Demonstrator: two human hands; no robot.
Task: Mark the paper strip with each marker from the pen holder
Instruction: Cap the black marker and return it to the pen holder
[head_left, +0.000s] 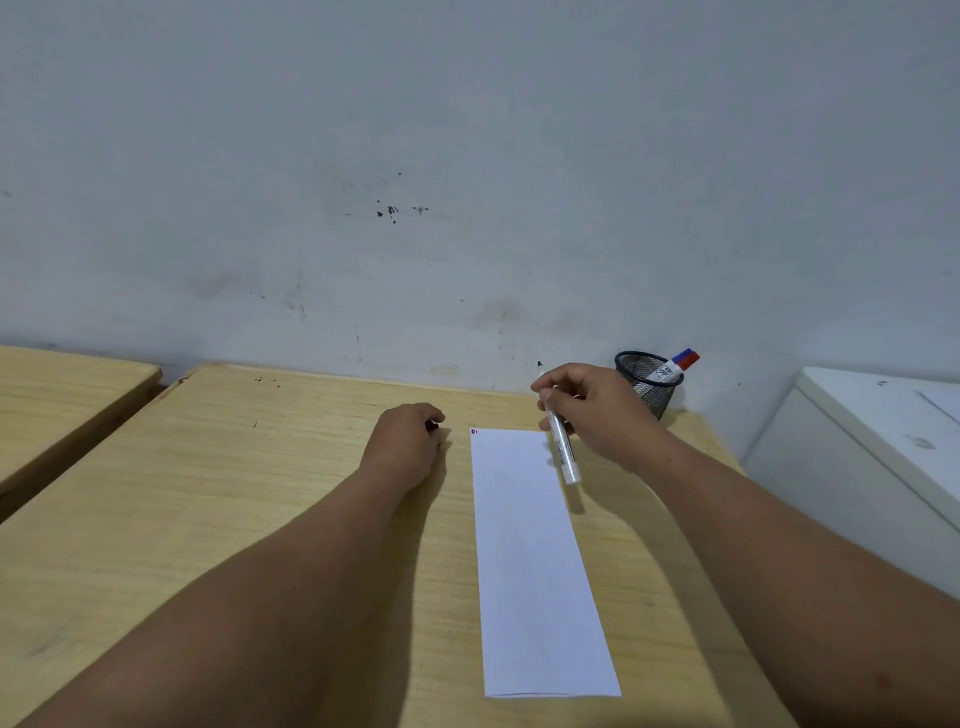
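Observation:
A long white paper strip (535, 561) lies lengthwise on the wooden table, with small red and blue marks (474, 431) at its far left corner. My right hand (597, 410) grips an uncapped white marker (560, 447), black tip pointing up and away, over the strip's far right corner. To the left of the strip my left hand (408, 441) rests as a fist on the table, closed around a small dark cap (432, 425). A black mesh pen holder (649, 379) stands at the far right corner with capped markers (678, 365), blue and red caps showing.
The wooden table (234, 519) ends at a stained grey wall. A second wooden table (62, 395) stands to the left across a gap. A white cabinet (872, 457) sits beside the table on the right.

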